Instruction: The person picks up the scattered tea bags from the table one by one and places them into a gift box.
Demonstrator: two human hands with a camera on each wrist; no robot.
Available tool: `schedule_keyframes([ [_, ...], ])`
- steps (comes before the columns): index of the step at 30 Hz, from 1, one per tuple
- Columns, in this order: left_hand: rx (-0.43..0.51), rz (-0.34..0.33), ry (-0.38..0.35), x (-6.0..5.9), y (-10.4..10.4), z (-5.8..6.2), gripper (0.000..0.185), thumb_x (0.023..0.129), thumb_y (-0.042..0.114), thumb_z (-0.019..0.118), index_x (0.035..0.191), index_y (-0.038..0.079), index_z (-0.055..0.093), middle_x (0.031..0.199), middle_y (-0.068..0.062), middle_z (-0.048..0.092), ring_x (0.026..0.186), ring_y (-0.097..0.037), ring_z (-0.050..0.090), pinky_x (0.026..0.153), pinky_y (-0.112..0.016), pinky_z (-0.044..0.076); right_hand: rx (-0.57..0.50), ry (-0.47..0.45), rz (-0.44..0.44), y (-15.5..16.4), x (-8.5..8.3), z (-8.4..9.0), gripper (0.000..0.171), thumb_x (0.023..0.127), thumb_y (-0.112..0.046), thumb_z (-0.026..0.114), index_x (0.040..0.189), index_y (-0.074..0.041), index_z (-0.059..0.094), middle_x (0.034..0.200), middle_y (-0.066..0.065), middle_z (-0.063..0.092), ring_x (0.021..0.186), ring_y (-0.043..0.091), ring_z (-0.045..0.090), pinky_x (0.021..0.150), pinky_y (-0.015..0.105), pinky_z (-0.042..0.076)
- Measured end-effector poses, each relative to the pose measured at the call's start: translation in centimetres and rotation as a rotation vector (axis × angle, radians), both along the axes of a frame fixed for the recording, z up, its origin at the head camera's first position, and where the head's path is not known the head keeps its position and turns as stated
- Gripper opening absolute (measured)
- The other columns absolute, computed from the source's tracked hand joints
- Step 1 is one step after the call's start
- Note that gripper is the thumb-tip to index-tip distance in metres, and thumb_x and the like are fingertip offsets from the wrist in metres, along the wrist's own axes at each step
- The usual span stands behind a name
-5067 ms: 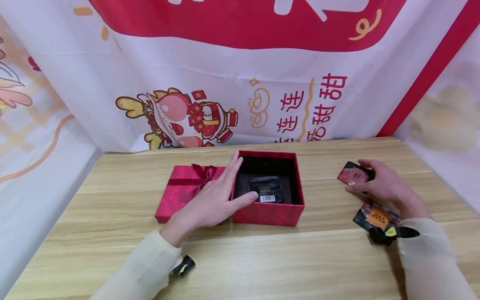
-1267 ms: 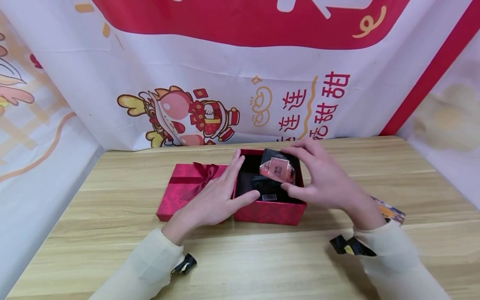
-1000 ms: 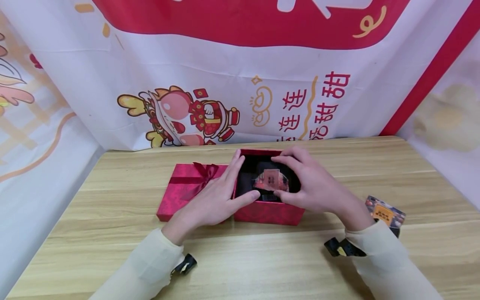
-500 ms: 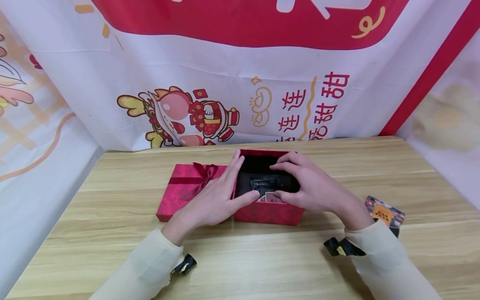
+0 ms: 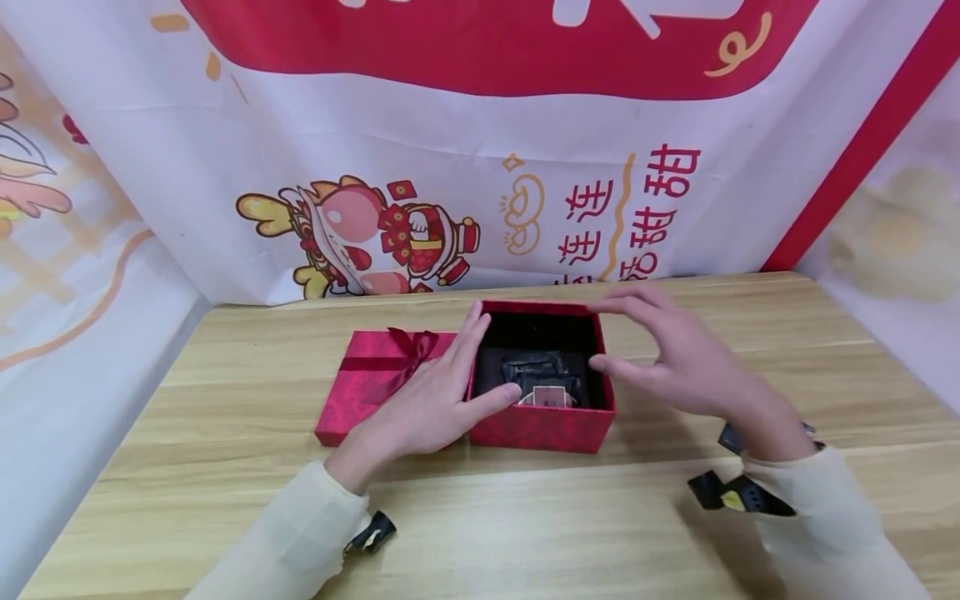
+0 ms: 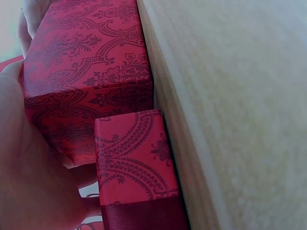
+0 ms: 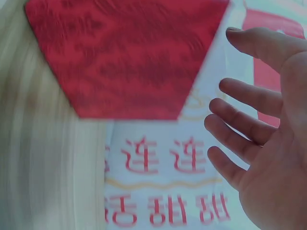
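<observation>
My left hand (image 5: 427, 400) rests on the left wall of an open red patterned gift box (image 5: 542, 430). Its fingers lie straight along the side, with the thumb over the front rim. In the left wrist view the palm is against the box corner. Inside are a black packet (image 5: 532, 363) and, nearer the front, a packet with a pink label (image 5: 550, 397). My right hand (image 5: 682, 354) is empty, fingers spread, just past the box's right rim. The right wrist view shows the open palm beside the box's red side.
The red box lid (image 5: 363, 358) with a dark red ribbon bow lies left of the box, partly under the left hand. Another dark packet (image 5: 732, 438) lies on the wooden table (image 5: 525, 517), mostly hidden behind the right wrist. A printed cloth (image 5: 420, 125) hangs behind the table.
My right hand took the pink-labelled packet from the table at right, lowered it into the box and let go, then moved out to the right. My left hand has stayed on the box.
</observation>
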State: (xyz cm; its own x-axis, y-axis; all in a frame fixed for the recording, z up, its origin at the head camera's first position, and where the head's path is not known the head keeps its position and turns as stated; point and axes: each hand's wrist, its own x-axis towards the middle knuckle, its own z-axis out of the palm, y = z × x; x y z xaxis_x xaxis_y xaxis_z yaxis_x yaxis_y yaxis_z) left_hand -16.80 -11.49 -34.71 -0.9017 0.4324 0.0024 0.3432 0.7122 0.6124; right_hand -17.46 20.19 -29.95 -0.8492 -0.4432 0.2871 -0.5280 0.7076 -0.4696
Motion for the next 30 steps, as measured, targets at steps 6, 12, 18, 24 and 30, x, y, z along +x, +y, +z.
schedule_keyframes([
  [6, 0.004, 0.001, -0.001, 0.1, 0.1, -0.1, 0.102, 0.094, 0.083, 0.05, 0.169, 0.043, -0.006, 0.173, 0.03, -0.016, 0.166, -0.024, 0.018, 0.129, -0.063, 0.027, -0.013, -0.021, -0.11, 5.2, 1.3, -0.6, 0.074, 0.09, -0.032, 0.087, 0.154, -0.021, 0.054, 0.149, 0.007, 0.056, 0.13, 0.031, 0.055, 0.103, 0.056, 0.051],
  [12, 0.001, 0.001, 0.01, 0.1, 0.0, -0.1, 0.102, 0.094, 0.083, 0.049, 0.169, 0.043, -0.007, 0.173, 0.031, -0.016, 0.166, -0.022, 0.018, 0.129, -0.063, 0.027, 0.075, -0.077, -0.184, 11.0, 2.7, -2.9, 0.085, 0.088, -0.033, 0.089, 0.158, -0.011, 0.045, 0.149, 0.018, 0.051, 0.125, 0.04, 0.055, 0.088, 0.023, 0.051],
  [18, 0.005, 0.004, 0.015, 0.2, -0.1, -0.1, 0.102, 0.094, 0.082, 0.05, 0.169, 0.042, -0.007, 0.174, 0.028, -0.015, 0.167, -0.021, 0.014, 0.13, -0.065, 0.025, 0.236, -0.215, -0.258, 14.5, 4.2, -4.7, 0.098, 0.087, -0.049, 0.086, 0.158, 0.0, 0.039, 0.148, 0.03, 0.042, 0.122, 0.047, 0.051, 0.084, 0.053, 0.058],
  [24, 0.004, 0.001, 0.016, 0.2, 0.0, 0.0, 0.102, 0.094, 0.083, 0.049, 0.169, 0.042, -0.006, 0.174, 0.029, -0.015, 0.167, -0.021, 0.014, 0.13, -0.064, 0.025, 0.366, -0.291, -0.309, 16.8, 5.2, -6.6, 0.121, 0.074, -0.063, 0.09, 0.157, 0.007, 0.037, 0.141, 0.043, 0.042, 0.114, 0.053, 0.05, 0.089, 0.07, 0.05],
  [30, 0.003, -0.002, 0.014, 0.2, 0.0, 0.0, 0.101, 0.095, 0.083, 0.049, 0.169, 0.042, -0.007, 0.174, 0.029, -0.015, 0.166, -0.022, 0.016, 0.13, -0.062, 0.027, 0.382, -0.303, -0.31, 18.1, 5.2, -7.9, 0.114, 0.073, -0.06, 0.092, 0.15, 0.01, 0.047, 0.136, 0.039, 0.046, 0.109, 0.048, 0.052, 0.084, 0.057, 0.053],
])
